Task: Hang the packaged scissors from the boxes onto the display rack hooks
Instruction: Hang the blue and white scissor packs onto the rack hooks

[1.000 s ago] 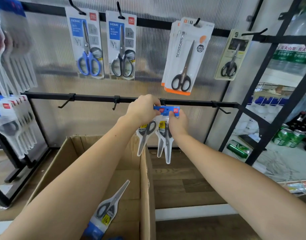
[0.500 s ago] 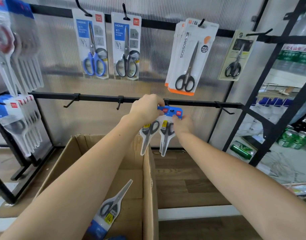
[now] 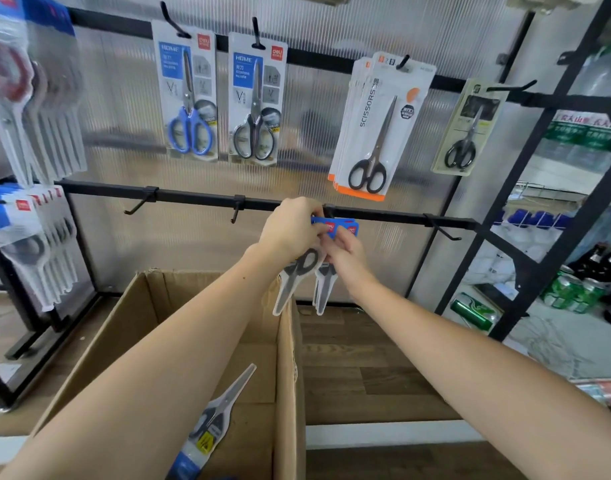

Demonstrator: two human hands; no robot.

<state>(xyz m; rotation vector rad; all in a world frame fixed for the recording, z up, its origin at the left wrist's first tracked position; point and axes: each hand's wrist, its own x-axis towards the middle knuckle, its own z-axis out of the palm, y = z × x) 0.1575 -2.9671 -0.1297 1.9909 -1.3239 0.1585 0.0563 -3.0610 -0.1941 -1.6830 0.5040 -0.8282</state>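
Both hands hold a small bunch of packaged scissors (image 3: 318, 271) up at the lower rail (image 3: 200, 199) of the rack: the left hand (image 3: 290, 230) pinches the blue card tops between curled fingers, and the right hand (image 3: 345, 252) grips the packs from the other side just below. The packs are clear sleeves with blue headers and red logos, grey-black handles showing through, and pale pointed blade ends hanging below the fingers, above the edge of a cardboard box (image 3: 286, 358). One more pack (image 3: 217, 420) lies in that box, well below both hands.

A black display rack (image 3: 193, 197) carries hanging scissor packs (image 3: 190, 95); an open cardboard box (image 3: 290, 358) sits on the wooden floor (image 3: 366, 375).
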